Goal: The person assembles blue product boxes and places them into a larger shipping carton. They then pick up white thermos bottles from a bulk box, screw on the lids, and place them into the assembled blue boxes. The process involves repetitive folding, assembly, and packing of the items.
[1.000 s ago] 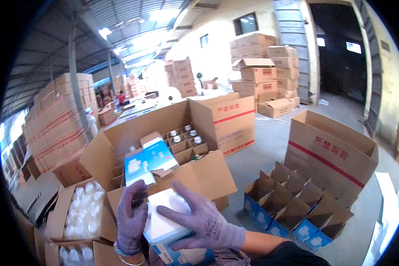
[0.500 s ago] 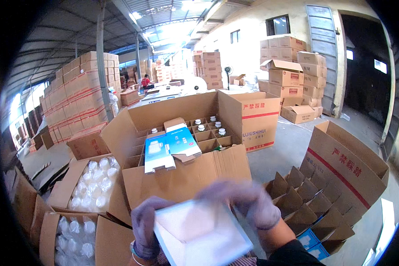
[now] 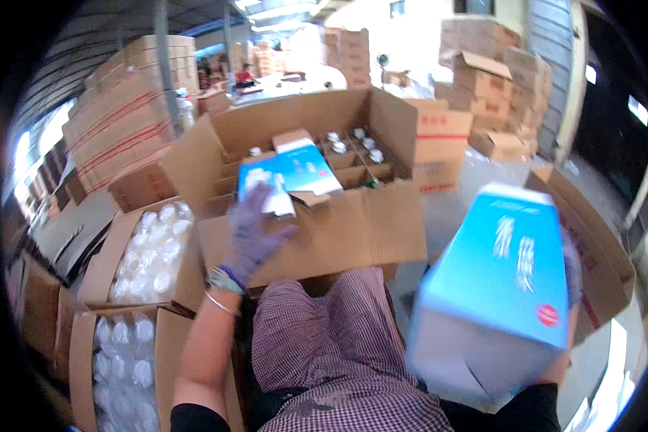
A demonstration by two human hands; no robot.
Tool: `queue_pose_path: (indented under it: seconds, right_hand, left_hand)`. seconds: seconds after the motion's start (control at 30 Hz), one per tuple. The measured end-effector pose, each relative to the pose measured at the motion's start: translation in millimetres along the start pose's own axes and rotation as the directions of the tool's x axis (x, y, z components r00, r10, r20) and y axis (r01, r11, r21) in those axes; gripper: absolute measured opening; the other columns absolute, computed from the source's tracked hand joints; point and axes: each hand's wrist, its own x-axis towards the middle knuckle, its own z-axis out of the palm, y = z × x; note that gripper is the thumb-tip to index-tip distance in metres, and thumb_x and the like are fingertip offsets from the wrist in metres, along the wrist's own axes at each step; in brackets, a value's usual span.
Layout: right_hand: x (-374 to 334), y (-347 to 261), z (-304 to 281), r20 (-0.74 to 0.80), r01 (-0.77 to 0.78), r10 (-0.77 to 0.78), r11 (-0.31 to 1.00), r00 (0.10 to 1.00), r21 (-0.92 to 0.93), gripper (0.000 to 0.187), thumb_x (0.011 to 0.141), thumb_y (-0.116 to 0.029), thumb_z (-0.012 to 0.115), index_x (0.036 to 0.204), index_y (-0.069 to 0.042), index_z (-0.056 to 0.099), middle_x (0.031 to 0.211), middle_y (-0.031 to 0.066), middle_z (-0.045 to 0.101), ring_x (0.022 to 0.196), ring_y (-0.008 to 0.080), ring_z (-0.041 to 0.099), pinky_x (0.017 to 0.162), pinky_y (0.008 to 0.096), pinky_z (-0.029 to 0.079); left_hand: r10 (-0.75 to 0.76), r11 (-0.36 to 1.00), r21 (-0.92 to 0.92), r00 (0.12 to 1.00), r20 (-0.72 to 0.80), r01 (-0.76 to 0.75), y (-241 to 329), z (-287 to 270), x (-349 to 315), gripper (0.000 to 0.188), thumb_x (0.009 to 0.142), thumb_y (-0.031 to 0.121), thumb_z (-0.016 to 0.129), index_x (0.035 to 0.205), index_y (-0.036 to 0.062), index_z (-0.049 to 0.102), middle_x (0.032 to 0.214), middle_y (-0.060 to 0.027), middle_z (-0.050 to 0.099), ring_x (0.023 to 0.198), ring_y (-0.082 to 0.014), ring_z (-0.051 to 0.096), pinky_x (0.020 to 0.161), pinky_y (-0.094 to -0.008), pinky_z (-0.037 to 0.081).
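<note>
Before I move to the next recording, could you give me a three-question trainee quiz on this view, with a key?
1. True or false: the left hand is closed in a fist.
2. Which holds the blue box? A) left hand, B) right hand, C) neither.
3. Fill in: inside the open carton, flat blue cardboard lies over the ____.

Key: 1. False, its fingers are spread. 2. B. 3. Dividers.

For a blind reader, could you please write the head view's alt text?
A purple-gloved right hand holds a blue rectangular cardboard box. The open, gloved left hand is near flat blue cartons on an open brown cardboard box.
</note>
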Motion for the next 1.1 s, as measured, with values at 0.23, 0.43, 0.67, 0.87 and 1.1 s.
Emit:
queue_pose_path:
  seconds: [0.23, 0.43, 0.67, 0.87, 1.1]
  right_hand:
    - [-204.3, -59.6, -72.5, -0.758, -0.604, -0.105, 0.539, 0.643, -0.587, 0.04, 0.089, -0.029, 0.069, 0.118, -0.002, 0.063, 0.099, 0.0074, 0.067, 0.091, 0.0166, 0.063, 0.081, 0.0318, 0.051]
    - [-280.3, 52.3, -106.2, -0.756, -0.744, 0.105, -0.134, 0.646, -0.654, 0.017, 0.069, -0.017, 0.068, 0.08, -0.004, 0.069, 0.087, 0.0183, 0.068, 0.084, 0.0379, 0.064, 0.081, 0.0445, 0.053]
    - [-282.0, 316.3, -142.3, -0.751, -0.729, 0.04, -0.211, 0.659, -0.651, 0.021, 0.08, -0.024, 0.068, 0.098, -0.013, 0.071, 0.107, 0.0125, 0.065, 0.108, 0.0328, 0.06, 0.099, 0.0515, 0.041]
    - [-251.0, 384.5, -165.2, -0.862, -0.872, -0.153, 0.004, 0.483, -0.489, 0.045, 0.073, -0.026, 0.079, 0.113, -0.009, 0.067, 0.124, 0.0187, 0.058, 0.121, 0.0355, 0.053, 0.113, 0.0516, 0.03]
    - [-46.8, 127.3, 44.8, -0.225, 0.152, -0.222, 0.945, 0.949, -0.289, 0.103, 0.066, -0.056, 0.082, 0.142, 0.0, 0.041, 0.14, 0.0145, 0.046, 0.128, 0.0284, 0.046, 0.109, 0.0421, 0.036]
  left_hand:
    - [0.018, 0.995, 0.08, 0.906, 0.423, -0.057, -170.7, 39.8, -48.0, 0.083, 0.067, 0.019, 0.081, 0.142, 0.0026, 0.05, 0.14, -0.0203, 0.056, 0.127, -0.0372, 0.054, 0.107, -0.0427, 0.044]
    - [0.027, 1.0, -0.017, 0.849, 0.527, -0.022, -141.2, 16.3, -6.5, 0.052, 0.077, 0.006, 0.072, 0.128, 0.0032, 0.063, 0.122, -0.015, 0.063, 0.117, -0.0316, 0.059, 0.101, -0.0412, 0.046]
    - [-0.287, 0.808, -0.438, 0.913, 0.289, 0.393, -164.3, -82.1, 45.1, 0.037, 0.092, 0.009, 0.067, 0.127, -0.0009, 0.061, 0.11, -0.0053, 0.068, 0.102, -0.0172, 0.061, 0.095, -0.035, 0.05]
    - [0.183, 0.978, 0.059, 0.696, -0.695, -0.199, -34.9, -230.7, 89.3, 0.024, 0.098, 0.018, 0.061, 0.115, 0.0013, 0.064, 0.108, -0.0068, 0.065, 0.096, -0.0187, 0.062, 0.088, -0.0335, 0.052]
    - [0.527, 0.826, 0.163, 0.634, -0.566, -0.54, 127.0, -265.0, 51.5, 0.031, 0.102, 0.031, 0.058, 0.114, 0.0032, 0.06, 0.106, -0.0122, 0.063, 0.098, -0.0246, 0.062, 0.09, -0.0381, 0.05]
